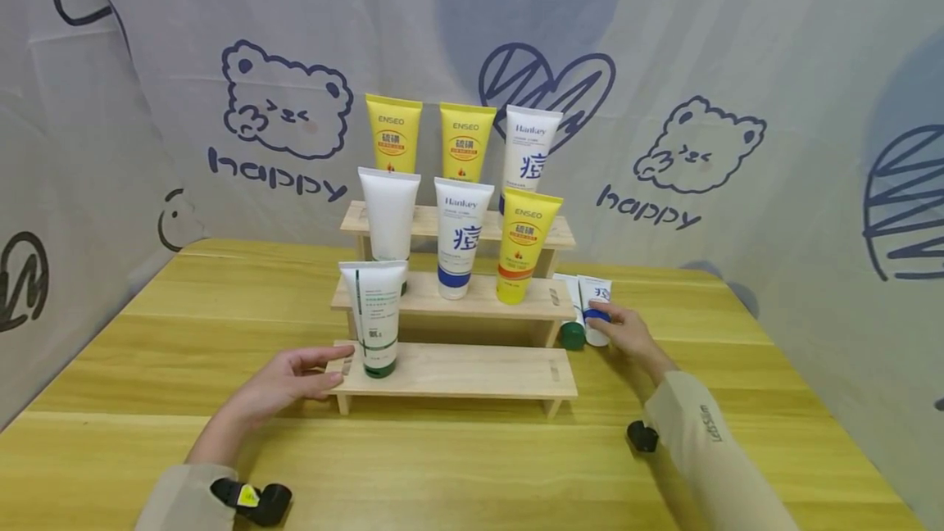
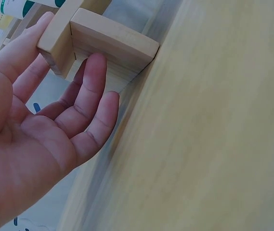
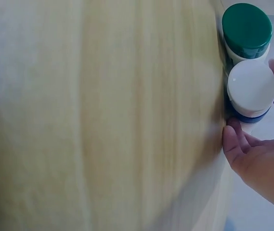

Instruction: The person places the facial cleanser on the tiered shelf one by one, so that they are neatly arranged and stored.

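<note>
A three-step wooden display stand (image 1: 457, 371) stands on the table. My left hand (image 1: 283, 383) holds the left end of its lowest board, thumb on top and fingers curled below, as the left wrist view shows around the stand's end (image 2: 115, 38). On that board, close to the thumb, a white tube with a green cap (image 1: 379, 314) stands upright. To the right of the stand, my right hand (image 1: 627, 334) grips a white tube with a blue band (image 1: 596, 314) that lies on the table. Its white cap (image 3: 252, 86) faces the right wrist camera. Another green-capped tube (image 1: 572, 334) lies right beside it.
The middle step carries a plain white tube (image 1: 389, 215), a white-and-blue tube (image 1: 460, 236) and a yellow tube (image 1: 527, 244). On the top step are two yellow tubes (image 1: 394, 133) and a white-and-blue tube (image 1: 529, 146). A printed cloth (image 1: 413, 15) hangs behind the table (image 1: 472, 474).
</note>
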{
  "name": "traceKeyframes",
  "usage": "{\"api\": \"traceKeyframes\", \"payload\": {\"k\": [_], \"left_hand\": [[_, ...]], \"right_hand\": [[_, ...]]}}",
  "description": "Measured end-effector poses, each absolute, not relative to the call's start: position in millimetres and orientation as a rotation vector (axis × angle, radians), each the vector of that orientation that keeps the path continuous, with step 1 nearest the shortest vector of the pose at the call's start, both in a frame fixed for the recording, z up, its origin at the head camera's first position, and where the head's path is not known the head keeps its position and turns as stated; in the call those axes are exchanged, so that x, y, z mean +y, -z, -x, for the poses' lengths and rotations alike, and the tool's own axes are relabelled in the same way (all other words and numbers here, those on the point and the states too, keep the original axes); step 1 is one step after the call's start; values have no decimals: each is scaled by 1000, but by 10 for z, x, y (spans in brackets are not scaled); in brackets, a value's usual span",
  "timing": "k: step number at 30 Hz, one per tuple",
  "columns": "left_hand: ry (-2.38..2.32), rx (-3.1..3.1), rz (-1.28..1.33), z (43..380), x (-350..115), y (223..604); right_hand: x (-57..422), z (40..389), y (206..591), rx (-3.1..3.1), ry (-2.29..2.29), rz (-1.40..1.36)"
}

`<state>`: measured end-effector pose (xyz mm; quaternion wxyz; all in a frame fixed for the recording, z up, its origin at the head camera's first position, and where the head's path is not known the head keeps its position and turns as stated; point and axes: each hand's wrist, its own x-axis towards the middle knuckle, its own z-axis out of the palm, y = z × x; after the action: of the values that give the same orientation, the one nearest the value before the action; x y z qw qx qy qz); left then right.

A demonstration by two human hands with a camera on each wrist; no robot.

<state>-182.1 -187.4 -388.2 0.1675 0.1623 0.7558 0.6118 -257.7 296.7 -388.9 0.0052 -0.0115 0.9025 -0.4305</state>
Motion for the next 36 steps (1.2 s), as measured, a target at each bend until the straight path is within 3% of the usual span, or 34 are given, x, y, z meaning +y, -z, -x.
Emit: {"api": "traceKeyframes", "payload": {"k": [19,36], "left_hand": [[-1745,2142,-480,1820,-1877,3889],[-1737,2152,-451,1832,-1873,3883]], "right_hand": [[2935,2543,3920,2790,1592,-273],[3002,2438,3777,2328,2075,-417]]}}
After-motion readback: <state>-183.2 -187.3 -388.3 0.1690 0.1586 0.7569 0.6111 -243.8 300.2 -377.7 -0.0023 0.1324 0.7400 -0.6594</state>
